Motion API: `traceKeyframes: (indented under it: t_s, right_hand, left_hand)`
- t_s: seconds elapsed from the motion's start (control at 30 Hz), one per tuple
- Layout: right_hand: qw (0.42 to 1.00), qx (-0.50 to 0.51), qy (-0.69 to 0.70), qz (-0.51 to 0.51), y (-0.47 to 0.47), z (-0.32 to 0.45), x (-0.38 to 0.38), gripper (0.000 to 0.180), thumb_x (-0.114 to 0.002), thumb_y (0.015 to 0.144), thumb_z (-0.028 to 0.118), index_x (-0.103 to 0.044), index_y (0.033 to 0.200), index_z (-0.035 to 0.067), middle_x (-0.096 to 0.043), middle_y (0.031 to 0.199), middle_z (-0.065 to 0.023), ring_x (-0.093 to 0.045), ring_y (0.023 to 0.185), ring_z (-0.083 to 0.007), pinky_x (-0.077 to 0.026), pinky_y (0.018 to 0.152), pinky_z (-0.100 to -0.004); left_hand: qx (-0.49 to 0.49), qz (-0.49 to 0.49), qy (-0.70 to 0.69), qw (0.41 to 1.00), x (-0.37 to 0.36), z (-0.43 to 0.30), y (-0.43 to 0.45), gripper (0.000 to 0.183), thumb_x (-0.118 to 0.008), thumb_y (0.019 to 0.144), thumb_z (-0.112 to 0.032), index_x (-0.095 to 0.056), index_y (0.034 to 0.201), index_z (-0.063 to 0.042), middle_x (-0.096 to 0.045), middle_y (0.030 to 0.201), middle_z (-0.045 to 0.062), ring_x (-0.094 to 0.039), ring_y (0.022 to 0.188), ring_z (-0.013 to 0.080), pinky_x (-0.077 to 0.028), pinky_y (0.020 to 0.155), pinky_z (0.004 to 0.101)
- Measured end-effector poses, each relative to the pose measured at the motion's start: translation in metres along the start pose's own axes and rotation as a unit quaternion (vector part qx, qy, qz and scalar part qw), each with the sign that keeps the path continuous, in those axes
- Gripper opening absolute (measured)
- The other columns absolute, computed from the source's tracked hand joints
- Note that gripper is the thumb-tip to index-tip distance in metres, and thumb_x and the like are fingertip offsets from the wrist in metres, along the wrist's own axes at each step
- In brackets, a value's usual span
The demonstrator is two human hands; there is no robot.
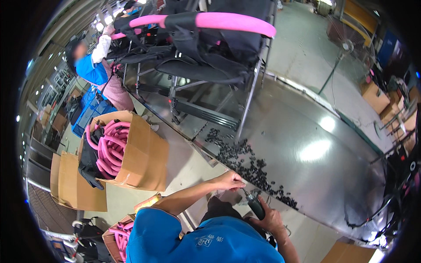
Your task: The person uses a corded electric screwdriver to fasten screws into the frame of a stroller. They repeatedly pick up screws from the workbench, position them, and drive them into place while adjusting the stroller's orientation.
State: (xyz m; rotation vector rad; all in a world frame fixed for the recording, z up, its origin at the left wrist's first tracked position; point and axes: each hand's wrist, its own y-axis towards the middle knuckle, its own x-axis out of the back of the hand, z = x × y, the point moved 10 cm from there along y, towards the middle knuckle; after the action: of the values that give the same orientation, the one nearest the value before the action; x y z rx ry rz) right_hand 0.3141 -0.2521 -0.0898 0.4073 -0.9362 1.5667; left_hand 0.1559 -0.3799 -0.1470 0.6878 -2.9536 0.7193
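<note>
My right hand (270, 217) is closed around a dark green power screwdriver (256, 205), whose bit points up and left. At the tip of that bit is my left hand (231, 180), its fingers pinched together; whatever small thing may be between them is too small to tell. Both hands are at the near edge of a metal worktable, beside a spread of small black parts (245, 161). Beyond the parts, on the table, stands a folding chair frame with black fabric (210, 67) and a pink foam-covered rail (235, 22).
The metal worktable (296, 121) runs from upper left to lower right. Left of me stands a cardboard box (148, 154) of pink foam-covered tubes (111, 148). Another person (93, 72) works at the far left of the table. A fan (347, 46) stands beyond it.
</note>
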Motion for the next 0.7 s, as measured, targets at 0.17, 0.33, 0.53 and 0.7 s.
traceKeyframes:
  t_s: [0.17, 0.33, 0.53, 0.7]
  right_hand:
    - [0.994, 0.062, 0.001, -0.089, 0.107, 0.066, 0.004, 0.084, -0.078, 0.067, 0.041, -0.047, 0.142, 0.018, -0.069, 0.089, -0.0207, -0.068, 0.089, -0.037, -0.05, 0.088, -0.0451]
    - [0.976, 0.078, -0.051, -0.195, 0.245, 0.103, 0.017, 0.08, -0.074, 0.074, 0.042, -0.043, 0.144, 0.018, -0.056, 0.138, -0.005, -0.046, 0.13, -0.0462, -0.015, 0.111, -0.0686]
    - [0.923, 0.115, 0.308, -0.199, 0.334, 0.114, 0.012, 0.065, -0.079, 0.076, 0.024, -0.054, 0.133, 0.006, -0.069, 0.106, -0.0139, -0.066, 0.096, -0.0221, -0.051, 0.086, -0.0331]
    - [0.922, 0.151, 0.324, -0.15, 0.284, 0.132, 0.027, 0.074, -0.081, 0.076, 0.025, -0.049, 0.138, 0.004, -0.066, 0.107, -0.0072, -0.061, 0.093, -0.0159, -0.05, 0.086, -0.0323]
  left_hand:
    - [-0.067, -0.044, -0.176, 0.981, 0.084, 0.019, -0.02, 0.068, -0.065, 0.092, -0.039, -0.038, 0.146, -0.008, -0.053, 0.134, 0.007, -0.056, 0.114, 0.0168, -0.051, 0.086, 0.0327]
    - [-0.076, -0.518, -0.116, 0.844, 0.328, 0.123, -0.082, 0.038, -0.076, 0.085, -0.02, -0.062, 0.113, 0.002, -0.066, 0.09, 0.005, -0.061, 0.08, 0.0127, -0.052, 0.072, 0.028]
    - [-0.039, -0.651, -0.083, 0.753, 0.5, 0.224, -0.114, 0.053, -0.061, 0.096, -0.032, -0.05, 0.134, 0.004, -0.057, 0.131, 0.021, -0.053, 0.124, 0.027, -0.042, 0.103, 0.0337]
    - [-0.108, -0.644, -0.076, 0.753, 0.517, 0.195, -0.109, 0.047, -0.053, 0.101, -0.034, -0.05, 0.133, 0.001, -0.06, 0.122, 0.012, -0.056, 0.112, 0.022, -0.042, 0.098, 0.0309]
